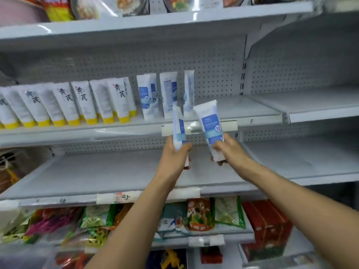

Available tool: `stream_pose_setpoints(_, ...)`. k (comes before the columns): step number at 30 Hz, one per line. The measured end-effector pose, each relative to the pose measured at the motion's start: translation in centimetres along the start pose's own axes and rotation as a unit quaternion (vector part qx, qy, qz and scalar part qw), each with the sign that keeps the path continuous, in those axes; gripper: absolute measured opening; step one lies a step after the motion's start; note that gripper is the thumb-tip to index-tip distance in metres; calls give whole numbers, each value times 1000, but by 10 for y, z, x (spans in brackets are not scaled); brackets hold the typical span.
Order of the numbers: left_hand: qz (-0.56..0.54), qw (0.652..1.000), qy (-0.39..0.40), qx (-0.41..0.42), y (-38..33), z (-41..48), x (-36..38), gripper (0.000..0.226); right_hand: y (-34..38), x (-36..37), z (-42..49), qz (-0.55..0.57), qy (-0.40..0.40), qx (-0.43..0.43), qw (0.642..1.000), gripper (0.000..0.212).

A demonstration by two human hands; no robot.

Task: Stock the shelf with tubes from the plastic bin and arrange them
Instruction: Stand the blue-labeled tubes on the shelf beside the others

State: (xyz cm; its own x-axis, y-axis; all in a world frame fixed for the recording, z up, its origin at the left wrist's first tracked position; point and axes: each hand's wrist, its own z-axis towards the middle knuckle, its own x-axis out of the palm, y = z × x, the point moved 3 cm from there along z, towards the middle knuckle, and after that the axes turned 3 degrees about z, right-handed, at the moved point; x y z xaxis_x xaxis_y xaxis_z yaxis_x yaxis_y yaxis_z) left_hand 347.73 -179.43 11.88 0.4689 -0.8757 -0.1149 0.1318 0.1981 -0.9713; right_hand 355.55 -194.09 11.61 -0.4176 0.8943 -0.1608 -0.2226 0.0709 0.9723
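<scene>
My left hand [175, 155] grips a white-and-blue tube [179, 131] by its cap end, held upright in front of the shelf edge. My right hand [226, 147] grips a second white-and-blue tube [209, 121], tilted slightly left. Both tubes hover just below the middle shelf [252, 110]. On that shelf stand three like blue-labelled tubes [147, 96], cap down, and to their left a row of several white tubes with yellow caps [81, 101]. The plastic bin is out of view.
The shelf's right half is bare, as is the shelf below [108, 171]. A price-tag strip [231, 126] hangs on the shelf edge behind the tubes. Snack packets [198, 214] and red boxes [268, 222] fill lower shelves; packets line the top shelf [132, 6].
</scene>
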Motion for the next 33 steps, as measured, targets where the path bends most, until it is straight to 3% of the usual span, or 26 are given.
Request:
stream_pose_setpoints(4,19,999,-8,36,-20,34,7,35,30,-26,47,-4,-71,-47,996,12)
stream_pose_setpoints(8,32,996,-8,83,-28,63,8,41,55,-40,94,-31,-111,-86,990,26)
stream_pose_setpoints(16,76,991,-19,108,-17,111,9,58,47,-41,180,-139,-126,-59,981,47)
stream_pose_setpoints(33,88,988,-79,100,-15,121,10,60,35,-43,239,-212,-91,-56,971,45)
